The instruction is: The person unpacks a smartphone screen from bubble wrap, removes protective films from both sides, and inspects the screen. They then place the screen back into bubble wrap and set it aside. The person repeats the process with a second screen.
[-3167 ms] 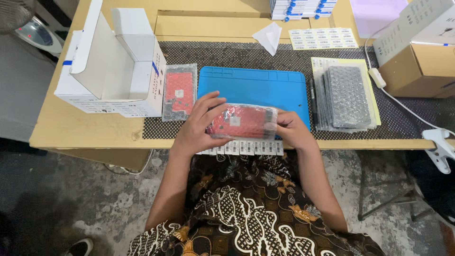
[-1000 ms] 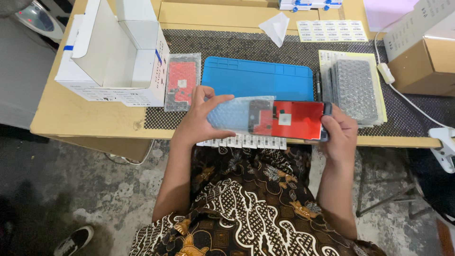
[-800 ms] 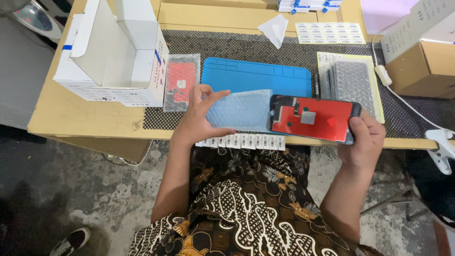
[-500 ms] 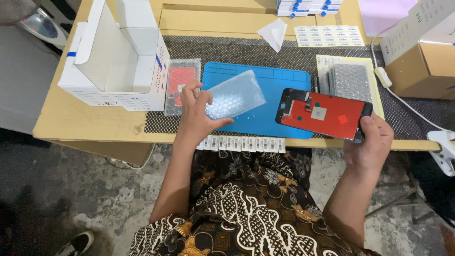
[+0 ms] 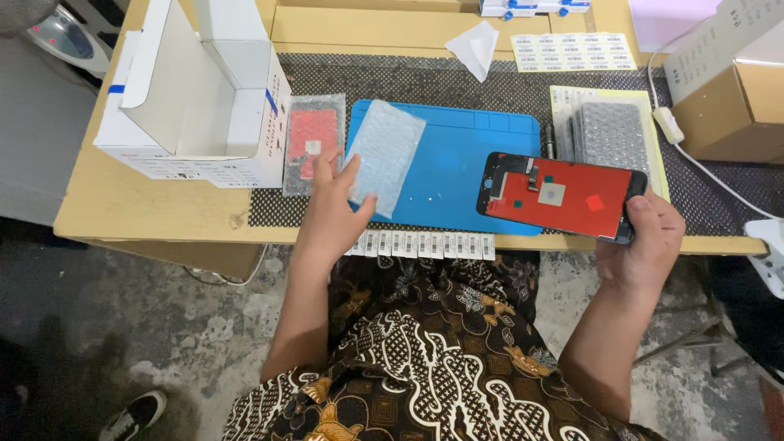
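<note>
My right hand (image 5: pixel 645 237) grips a phone screen panel (image 5: pixel 562 194) by its right end, red back side up, above the right edge of the blue work mat (image 5: pixel 465 175). My left hand (image 5: pixel 331 208) holds an empty clear bubble-wrap pouch (image 5: pixel 385 155) by its lower edge, over the mat's left side. Another bagged red screen panel (image 5: pixel 312 143) lies just left of that hand, beside an open white cardboard box (image 5: pixel 196 98).
A stack of bubble-wrap pouches (image 5: pixel 611 135) lies on yellow paper right of the mat. Label strips (image 5: pixel 425 243) hang at the table's front edge. More label sheets (image 5: pixel 572 51), a folded white tissue (image 5: pixel 476 47) and brown cardboard boxes (image 5: pixel 731 98) sit at the back and right.
The screen panel came out of the pouch. My right hand carried the panel to the right while my left hand moved the empty pouch left and up over the mat.
</note>
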